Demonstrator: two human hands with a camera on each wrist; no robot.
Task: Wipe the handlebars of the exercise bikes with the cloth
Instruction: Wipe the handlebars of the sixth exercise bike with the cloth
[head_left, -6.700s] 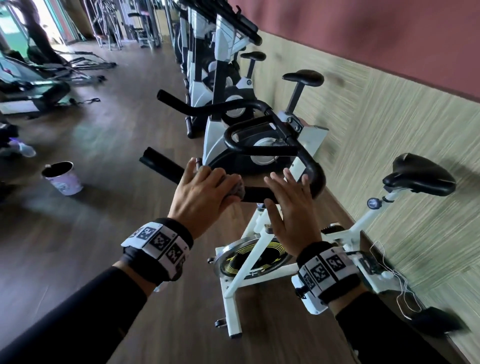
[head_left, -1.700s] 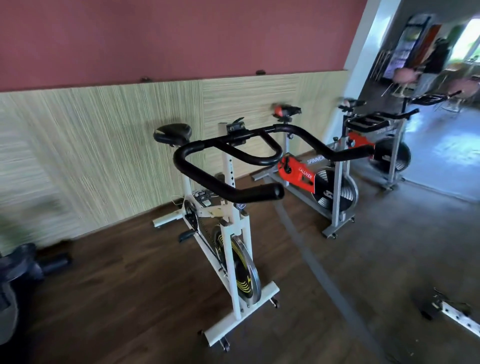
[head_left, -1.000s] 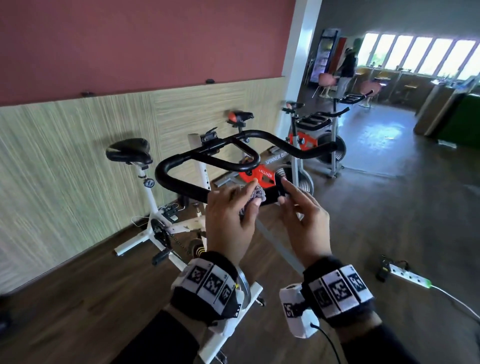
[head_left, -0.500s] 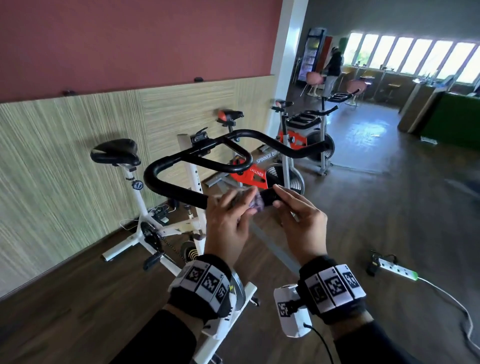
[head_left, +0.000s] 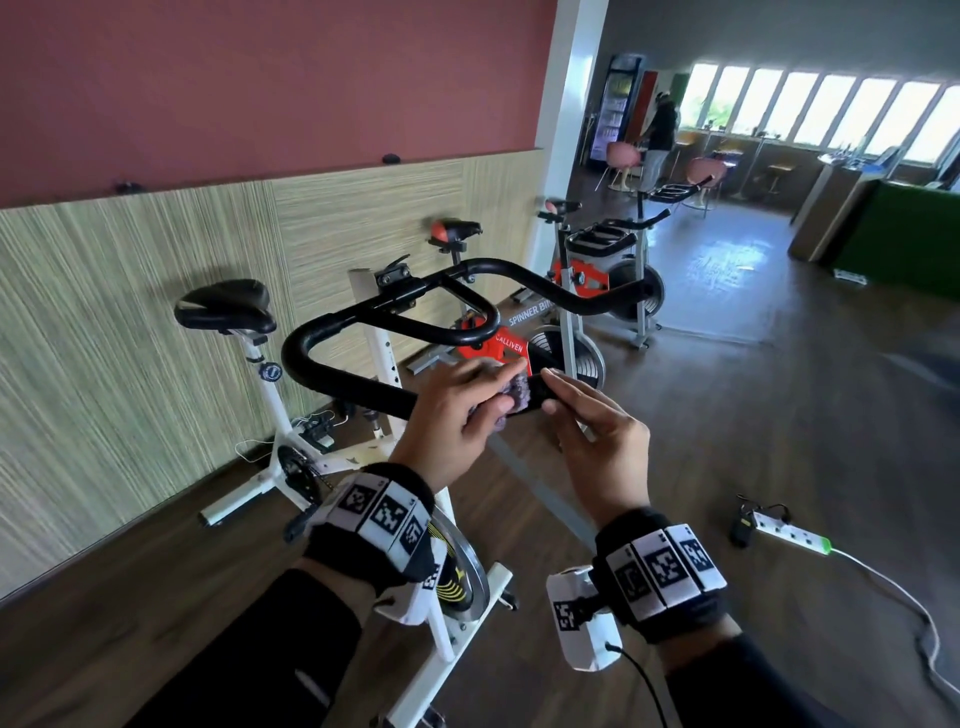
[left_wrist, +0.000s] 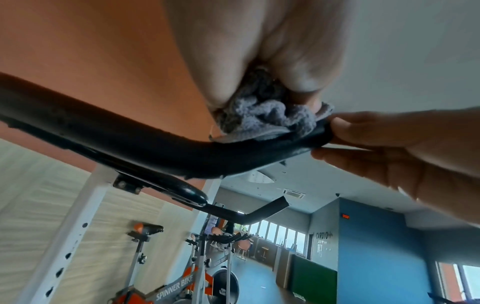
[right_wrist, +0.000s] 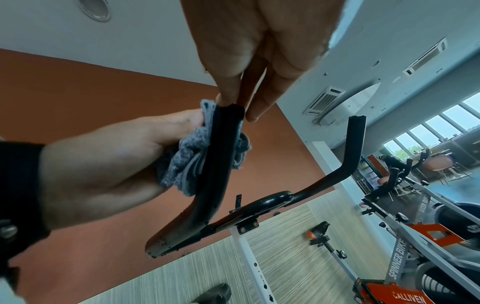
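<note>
- The left hand (head_left: 451, 415) grips a bunched grey cloth (head_left: 511, 393), its fingers (left_wrist: 301, 67) curled round the wad and pressing it onto the near grip of the black handlebar (head_left: 337, 382), close to the grip's open end.
- The right hand (head_left: 597, 431) pinches that very end: thumb under, fingers (right_wrist: 270, 102) over the tip, touching the cloth's edge.
- The cloth sits on top of the bar and spills down both sides of it in the right wrist view; it is knitted-looking, crumpled into folds, pale blue-grey.
- The handlebar is a looped black tube with a dull, slightly pitted skin and small chips along its underside; its far grip (head_left: 571, 301) juts free to the right, untouched.
- It belongs to the white bike (head_left: 270, 395), whose black saddle (head_left: 224, 306) stands near the striped wall panel (head_left: 104, 338); wall and saddle close off the left side.
- Just beyond stands an orange-and-grey bike (head_left: 519, 343), and behind it another (head_left: 608, 270), both well apart from the hands.
- To the right lies open wooden floor (head_left: 779, 415); a white power strip (head_left: 784, 532) and its cable lie there, near the right wrist.
- A person (head_left: 658, 140) stands far back by the windows.
</note>
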